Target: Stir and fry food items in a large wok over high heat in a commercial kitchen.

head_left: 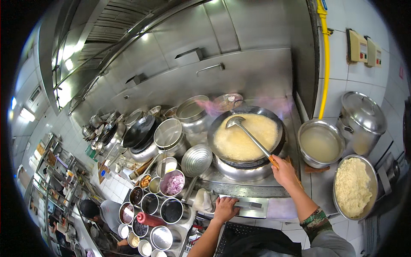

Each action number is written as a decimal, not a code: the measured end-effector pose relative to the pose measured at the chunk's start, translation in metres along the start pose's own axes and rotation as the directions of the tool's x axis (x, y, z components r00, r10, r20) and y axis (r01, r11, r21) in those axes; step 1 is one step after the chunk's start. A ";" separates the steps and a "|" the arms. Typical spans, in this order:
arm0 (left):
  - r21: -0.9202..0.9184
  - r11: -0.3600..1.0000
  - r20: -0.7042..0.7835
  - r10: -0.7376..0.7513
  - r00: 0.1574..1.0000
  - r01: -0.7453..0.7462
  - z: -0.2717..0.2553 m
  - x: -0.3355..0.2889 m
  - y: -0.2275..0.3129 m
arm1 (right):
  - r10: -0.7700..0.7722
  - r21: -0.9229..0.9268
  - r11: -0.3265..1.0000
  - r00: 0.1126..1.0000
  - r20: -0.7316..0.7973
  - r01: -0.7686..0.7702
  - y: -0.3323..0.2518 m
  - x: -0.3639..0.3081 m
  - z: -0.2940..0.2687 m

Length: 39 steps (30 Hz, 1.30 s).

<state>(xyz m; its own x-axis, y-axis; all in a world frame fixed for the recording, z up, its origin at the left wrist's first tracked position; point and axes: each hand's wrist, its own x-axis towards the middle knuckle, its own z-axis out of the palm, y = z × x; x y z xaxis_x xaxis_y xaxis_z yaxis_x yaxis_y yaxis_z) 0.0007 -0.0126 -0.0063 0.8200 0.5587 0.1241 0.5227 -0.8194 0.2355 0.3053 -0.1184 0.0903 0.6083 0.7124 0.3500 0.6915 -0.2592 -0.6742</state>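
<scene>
My right hand (284,170) is closed round the wooden grip of a long-handled steel ladle (256,142). The ladle's bowl dips at the left part of a large black wok (209,136), which holds bubbling, pale yellow liquid (252,133). Pinkish flame shows behind the wok. My left hand (226,209) lies on the steel front edge of the stove, fingers apart, beside a crumpled whitish cloth (205,201). Left of the wok, a perforated strainer (196,160) rests with its handle toward me.
Right of the stove stand a bowl of cloudy liquid (320,143), a lidded steel pot (364,112) and a basin of pale crumbly food (353,187). Several seasoning containers (172,210) and a red squeeze bottle (150,219) crowd the left. A co-worker (109,216) is at lower left.
</scene>
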 end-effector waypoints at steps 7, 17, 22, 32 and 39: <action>-0.004 1.000 -0.040 0.005 0.999 -0.005 0.001 -0.002 -0.002 | 0.107 -0.077 0.992 0.988 0.110 -0.099 -0.006 0.002 -0.020; 0.007 1.000 -0.035 -0.001 0.999 0.001 0.000 -0.002 0.000 | 0.017 -0.073 0.997 0.997 0.073 -0.012 0.012 -0.030 -0.061; -0.011 1.000 -0.043 -0.004 0.999 0.003 0.001 -0.001 0.001 | 0.052 -0.118 0.992 0.993 0.105 -0.039 0.008 -0.043 -0.090; 0.006 1.000 -0.041 -0.019 0.999 0.019 0.000 0.000 0.002 | 0.070 -0.053 0.996 0.991 0.111 -0.065 -0.001 -0.066 -0.146; 0.021 1.000 -0.043 -0.017 0.999 0.018 0.003 0.001 0.001 | 0.191 0.068 0.978 0.978 0.080 -0.196 -0.010 -0.075 -0.189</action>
<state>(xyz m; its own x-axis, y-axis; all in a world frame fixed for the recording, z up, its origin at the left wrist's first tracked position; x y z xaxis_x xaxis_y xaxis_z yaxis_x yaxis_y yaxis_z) 0.0031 -0.0129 -0.0092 0.8003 0.5776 0.1609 0.5421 -0.8117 0.2175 0.3262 -0.2930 0.1936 0.6957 0.6998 0.1620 0.5306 -0.3487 -0.7726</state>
